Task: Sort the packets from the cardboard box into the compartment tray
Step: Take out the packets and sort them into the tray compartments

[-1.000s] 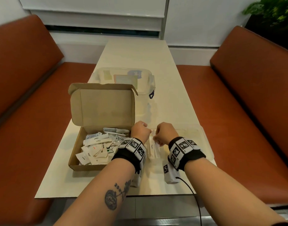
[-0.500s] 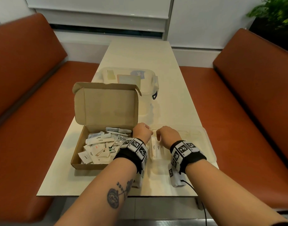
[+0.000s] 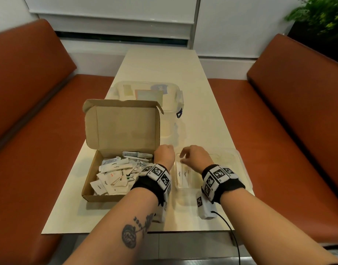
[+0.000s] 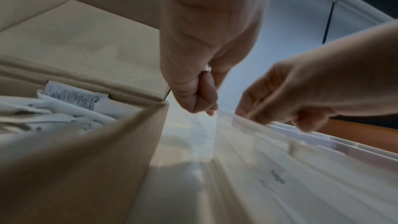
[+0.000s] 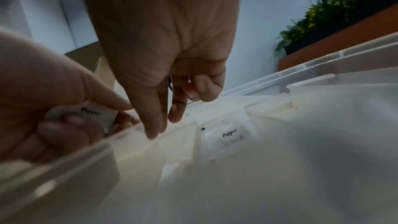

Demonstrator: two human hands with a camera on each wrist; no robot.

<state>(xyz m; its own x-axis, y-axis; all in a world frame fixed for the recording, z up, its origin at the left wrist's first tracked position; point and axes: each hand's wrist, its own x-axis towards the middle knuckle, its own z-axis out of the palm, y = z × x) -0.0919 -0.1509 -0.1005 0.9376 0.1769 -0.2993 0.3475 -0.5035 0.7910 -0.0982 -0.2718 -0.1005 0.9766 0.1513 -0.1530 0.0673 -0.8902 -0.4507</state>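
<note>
Two bare hands low over the near edge of a pale desk (image 3: 158, 60), set between rust-brown bench seats (image 3: 290, 119). Open cardboard box (image 3: 91, 190) on the left side, lid flap standing upright, heaped inside with white packets (image 3: 114, 175), several printed "Sugar". Clear compartment tray (image 3: 242, 169) just beside the box on its right. Left hand (image 3: 163, 154) at the gap between box and tray, its grip curled tight around a small white packet marked "Pepper" (image 5: 98, 114), thumb pressed on top. Right hand (image 3: 196, 157) above the tray's left end, grip loosely spread, fingers (image 5: 157, 117) pointing down toward a divider wall and holding nothing. Two long sugar sachets (image 3: 182, 175) lying side by side in the tray's narrow left compartment. Another pepper packet (image 5: 228, 134) lying in a neighbouring compartment further along. Lidded clear plastic container (image 3: 172, 98) standing behind the box. Green plant (image 3: 317, 18) at the far right corner.
</note>
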